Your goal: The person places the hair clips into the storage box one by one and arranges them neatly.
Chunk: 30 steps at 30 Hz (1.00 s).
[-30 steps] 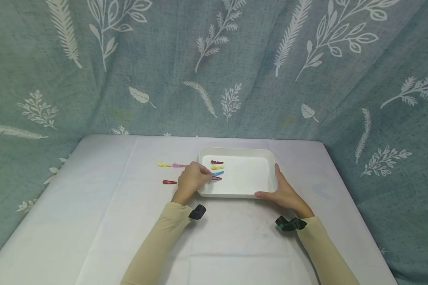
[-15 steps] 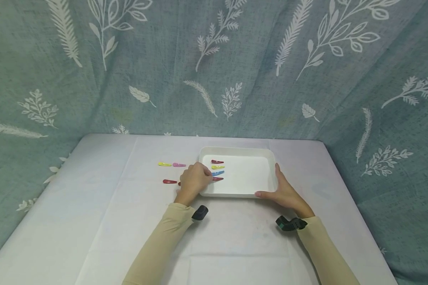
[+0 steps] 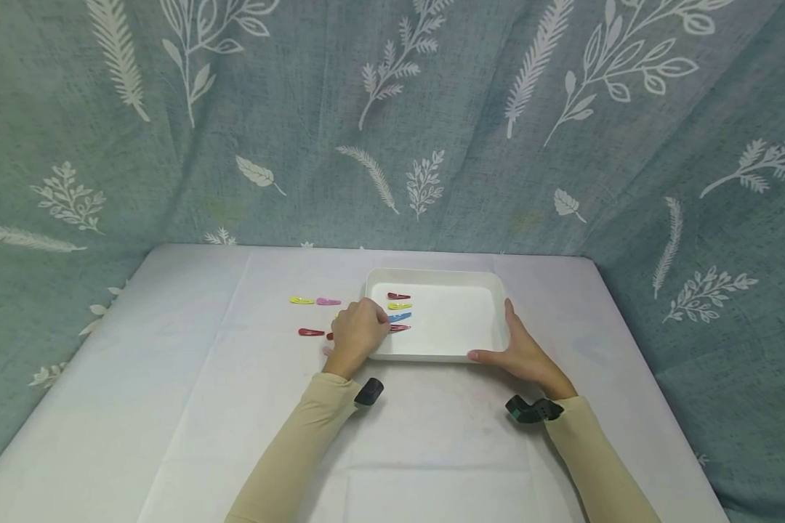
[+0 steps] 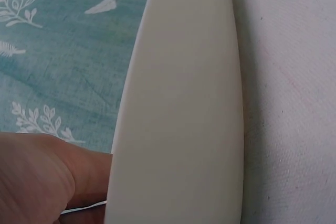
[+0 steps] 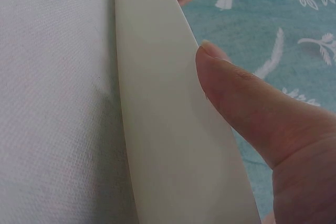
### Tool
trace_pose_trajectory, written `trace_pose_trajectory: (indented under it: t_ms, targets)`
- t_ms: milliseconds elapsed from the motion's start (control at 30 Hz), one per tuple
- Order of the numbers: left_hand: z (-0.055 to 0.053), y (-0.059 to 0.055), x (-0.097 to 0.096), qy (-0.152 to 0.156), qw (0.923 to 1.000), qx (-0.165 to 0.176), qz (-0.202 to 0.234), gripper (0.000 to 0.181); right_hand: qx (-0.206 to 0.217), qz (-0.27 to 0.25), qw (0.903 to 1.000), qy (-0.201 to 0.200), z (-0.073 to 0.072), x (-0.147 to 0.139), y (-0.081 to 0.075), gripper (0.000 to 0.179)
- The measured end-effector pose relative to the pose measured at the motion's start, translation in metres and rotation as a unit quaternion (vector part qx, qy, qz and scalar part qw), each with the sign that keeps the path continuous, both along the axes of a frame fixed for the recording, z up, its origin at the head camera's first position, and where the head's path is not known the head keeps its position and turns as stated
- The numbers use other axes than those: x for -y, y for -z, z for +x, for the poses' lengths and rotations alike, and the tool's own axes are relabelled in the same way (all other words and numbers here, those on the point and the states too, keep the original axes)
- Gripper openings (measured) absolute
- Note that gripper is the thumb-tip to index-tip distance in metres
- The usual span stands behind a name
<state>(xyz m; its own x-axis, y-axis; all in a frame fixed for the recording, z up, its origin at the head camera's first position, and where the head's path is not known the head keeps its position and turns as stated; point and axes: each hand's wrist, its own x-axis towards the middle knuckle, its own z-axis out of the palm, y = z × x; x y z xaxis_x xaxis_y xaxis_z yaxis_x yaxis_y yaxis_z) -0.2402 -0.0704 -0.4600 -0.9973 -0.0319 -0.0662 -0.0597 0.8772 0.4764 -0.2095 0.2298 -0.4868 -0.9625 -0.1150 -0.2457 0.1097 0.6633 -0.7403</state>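
A shallow white tray (image 3: 458,314) stands on the table. My left hand (image 3: 360,328) reaches over its left rim and pinches a dark red snap hair clip (image 3: 400,327) low over the tray floor; the clip's near end is hidden by the fingers. Above it in the tray lie a blue clip (image 3: 401,317), a yellow clip (image 3: 400,306) and another dark red clip (image 3: 399,296). My right hand (image 3: 522,352) grips the tray's front right corner, thumb on the front wall, as the right wrist view shows the thumb (image 5: 236,93) pressing the rim.
Left of the tray on the white tablecloth (image 3: 248,421) lie a yellow clip (image 3: 302,300), a pink clip (image 3: 328,301) and a red clip (image 3: 311,332). Another red clip (image 3: 330,335) is mostly covered by the left hand. A patterned blue-green curtain (image 3: 301,181) hangs behind and beside the table.
My left hand has shifted slightly right, and the dark red clip at its fingertips has moved a little with it. The right hand and tray hold still.
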Motion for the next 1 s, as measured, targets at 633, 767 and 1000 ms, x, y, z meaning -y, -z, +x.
trace_pose_trajectory:
  t_ms: [633,767,1000]
  targets:
    - [0.001,0.0,-0.001,0.001,0.9999,-0.013,0.006,0.011,0.007,-0.002,1.0,0.004,0.001,-0.001,0.0,0.142]
    - [0.002,0.0,0.001,-0.007,0.9991,-0.018,0.038,0.01,0.007,-0.002,1.0,0.003,0.001,0.0,0.0,0.142]
    - [0.004,-0.007,0.018,-0.004,0.9938,-0.048,0.1,0.014,0.007,-0.001,1.0,0.003,0.001,0.0,0.0,0.143]
